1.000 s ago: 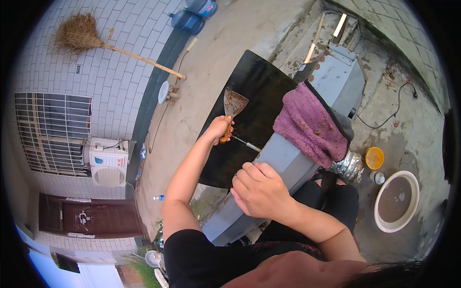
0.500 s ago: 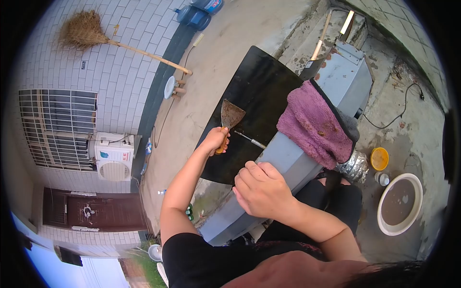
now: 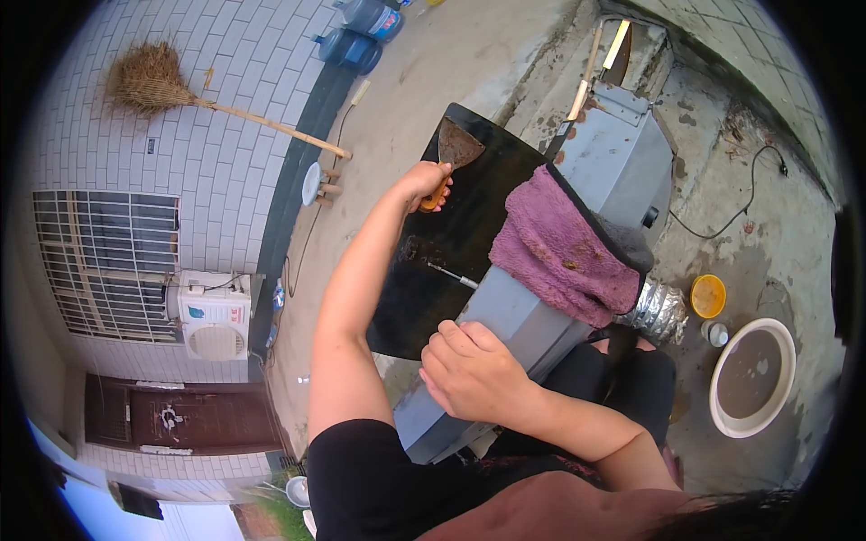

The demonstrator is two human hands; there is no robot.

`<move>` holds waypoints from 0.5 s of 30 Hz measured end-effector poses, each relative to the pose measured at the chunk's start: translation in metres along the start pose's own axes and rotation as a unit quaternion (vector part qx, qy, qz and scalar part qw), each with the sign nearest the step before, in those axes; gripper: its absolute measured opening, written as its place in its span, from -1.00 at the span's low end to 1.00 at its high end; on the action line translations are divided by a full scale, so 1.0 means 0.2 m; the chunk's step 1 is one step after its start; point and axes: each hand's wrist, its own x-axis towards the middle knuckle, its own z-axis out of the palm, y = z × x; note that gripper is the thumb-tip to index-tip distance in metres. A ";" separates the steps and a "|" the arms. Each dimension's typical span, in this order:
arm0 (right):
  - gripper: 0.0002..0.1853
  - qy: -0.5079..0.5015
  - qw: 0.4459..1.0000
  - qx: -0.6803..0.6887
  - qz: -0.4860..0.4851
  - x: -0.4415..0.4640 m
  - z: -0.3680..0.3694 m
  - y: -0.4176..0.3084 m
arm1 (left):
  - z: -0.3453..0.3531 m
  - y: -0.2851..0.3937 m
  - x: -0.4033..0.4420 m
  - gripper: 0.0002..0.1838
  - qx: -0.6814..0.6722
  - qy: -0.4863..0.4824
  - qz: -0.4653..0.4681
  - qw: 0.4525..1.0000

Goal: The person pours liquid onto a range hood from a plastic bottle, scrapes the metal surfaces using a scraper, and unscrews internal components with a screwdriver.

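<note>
My left hand (image 3: 428, 187) is wrapped round the orange handle of a scraper (image 3: 461, 144) with a wide, rusty-brown blade. The blade is over the far part of a dark, glossy round plate (image 3: 406, 307); whether it touches cannot be told. A brown smear (image 3: 417, 250) lies on the plate, near a thin metal rod (image 3: 453, 276). My right hand (image 3: 474, 371) is closed, fingers curled, above the blue-grey metal body (image 3: 528, 307) by the plate's near edge. Its palm side is hidden. A dirty purple cloth (image 3: 568, 248) drapes over the metal body, right of both hands.
To the right stand a white basin (image 3: 790, 361) of murky water, a yellow bowl (image 3: 708, 296) and a small can (image 3: 714, 334). Foil-wrapped pipe (image 3: 658, 311) juts from the metal body. A black cable (image 3: 722, 236) crosses the floor. Left are a stool (image 3: 312, 184) and a broom (image 3: 271, 124).
My left hand has carried the scraper farther away across the plate. A brown smear now shows where the hand and blade were. My right hand stays closed in nearly the same place.
</note>
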 end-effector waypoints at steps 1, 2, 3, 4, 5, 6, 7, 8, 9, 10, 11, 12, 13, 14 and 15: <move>-0.81 -0.004 1.000 0.002 -0.002 0.00 0.00 0.00 | -0.03 -0.02 -0.01 -0.69 0.012 -0.012 0.015 1.000; -0.81 -0.006 1.000 0.004 -0.004 0.00 0.00 0.00 | -0.06 -0.05 -0.03 -0.69 0.026 -0.024 0.031 0.999; -0.81 -0.009 1.000 0.008 -0.005 0.00 -0.01 0.00 | -0.06 -0.03 -0.13 -0.73 0.034 -0.006 0.021 0.999; -0.81 -0.012 1.000 0.004 -0.004 0.00 -0.01 0.00 | -0.09 -0.08 -0.18 -0.75 0.037 -0.002 0.022 0.999; -0.81 -0.015 1.000 0.000 -0.004 0.00 -0.01 0.00 | -0.12 -0.13 -0.24 -0.76 0.041 0.004 0.023 0.999; -0.81 -0.017 1.000 -0.003 -0.005 0.00 -0.02 -0.01 | -0.16 -0.17 -0.29 -0.77 0.045 0.011 0.025 0.999; -0.82 -0.010 1.000 0.001 -0.005 0.00 -0.01 -0.01 | -0.19 -0.21 -0.32 -0.77 0.067 0.040 0.017 0.997; -0.82 -0.002 1.000 0.004 -0.005 0.00 0.00 -0.01 | -0.22 -0.26 -0.34 -0.77 0.089 0.070 0.010 0.994; -0.82 0.005 1.000 0.007 -0.005 -0.01 0.01 -0.01 | -0.24 -0.28 -0.36 -0.77 0.110 0.099 0.004 0.989; -0.82 0.006 1.000 0.006 -0.006 -0.01 0.01 -0.01 | -0.27 -0.28 -0.37 -0.76 0.133 0.103 -0.002 0.986; -0.83 0.007 1.000 0.005 -0.007 -0.01 0.00 -0.01 | -0.28 -0.26 -0.38 -0.74 0.155 0.106 -0.008 0.982; -0.83 0.008 1.000 0.001 -0.007 0.00 0.01 -0.01 | -0.29 -0.24 -0.39 -0.72 0.177 0.108 -0.012 0.978; -0.83 0.009 1.000 0.001 -0.008 0.00 0.01 -0.01 | -0.29 -0.19 -0.39 -0.70 0.185 0.129 -0.018 0.974; -0.83 0.010 1.000 0.002 -0.007 -0.01 0.01 -0.01 | -0.28 -0.16 -0.37 -0.70 0.228 0.138 -0.010 0.964; -0.83 0.012 1.000 0.000 -0.007 0.00 0.01 -0.01 | -0.26 -0.11 -0.35 -0.69 0.256 0.141 -0.010 0.956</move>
